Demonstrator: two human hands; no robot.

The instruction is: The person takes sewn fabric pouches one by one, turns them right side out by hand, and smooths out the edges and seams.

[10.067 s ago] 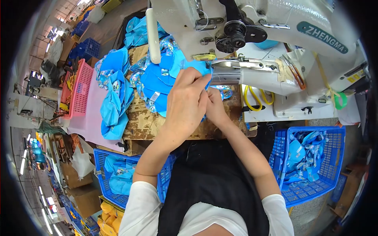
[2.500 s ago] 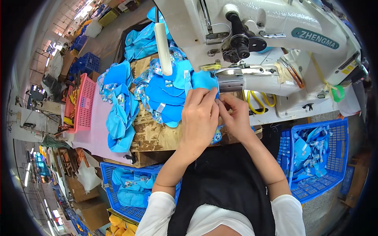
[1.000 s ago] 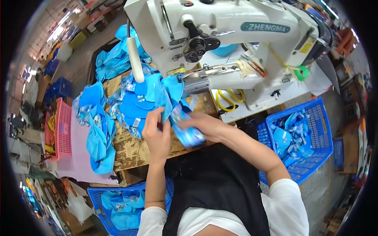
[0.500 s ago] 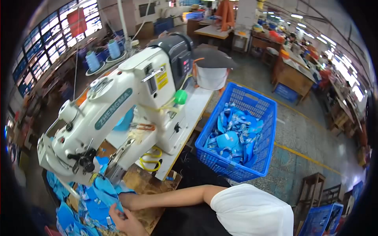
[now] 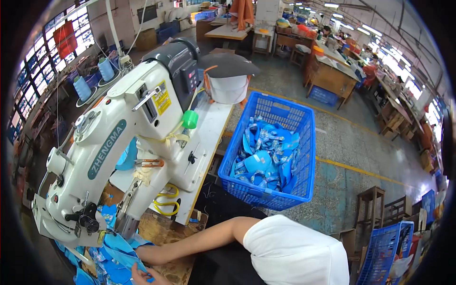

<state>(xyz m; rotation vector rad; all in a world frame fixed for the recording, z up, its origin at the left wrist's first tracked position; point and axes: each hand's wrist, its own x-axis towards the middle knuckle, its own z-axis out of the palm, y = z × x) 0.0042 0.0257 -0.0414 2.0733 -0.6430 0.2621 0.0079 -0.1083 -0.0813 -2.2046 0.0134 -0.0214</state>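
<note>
At the lower left, my left hand (image 5: 148,277) pinches the edge of a light blue fabric piece (image 5: 119,255) between thumb and fingers. My right hand (image 5: 150,254) reaches in from the right, close beside it, with its fingertips hidden behind the blue fabric. The piece lies under the head of the white sewing machine (image 5: 107,152), by its narrow metal arm (image 5: 127,223). More blue and patterned fabric (image 5: 102,266) is bunched below the machine head, on the worn wooden board (image 5: 164,237).
Yellow-handled scissors (image 5: 167,203) and orange-handled snips (image 5: 151,163) are by the machine. A blue basket (image 5: 308,178) of blue caps stands right of the white table (image 5: 202,164). Wooden stools (image 5: 370,194) and another blue crate (image 5: 380,256) stand farther right.
The view has swung far to the right, bringing in the workshop floor. My right hand, earlier gripping a patterned blue piece in front of the machine, now has its fingers behind the fabric.
</note>
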